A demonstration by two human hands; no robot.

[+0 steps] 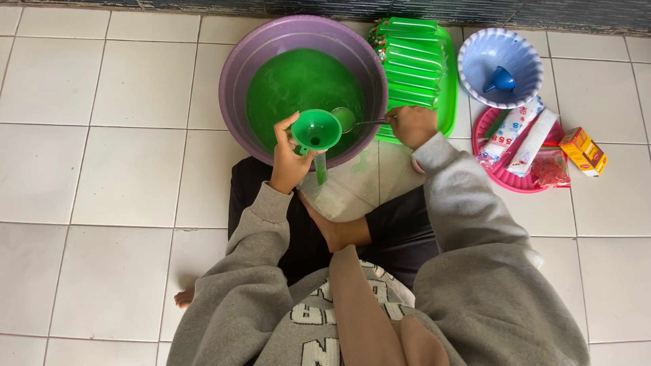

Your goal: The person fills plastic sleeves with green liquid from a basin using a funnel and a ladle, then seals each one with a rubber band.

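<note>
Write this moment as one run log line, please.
left hand: holds green funnel in narrow bag | right hand: holds ladle at funnel | purple basin: green liquid

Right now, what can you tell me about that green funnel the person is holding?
The green funnel looks like smooth, glossy plastic, with a wide round mouth facing up and a dark hole at its centre. It is held about upright at the near edge of the purple basin, its spout set into a narrow clear bag holding green liquid. The left hand wraps it from below; a metal ladle tips at its rim.
</note>
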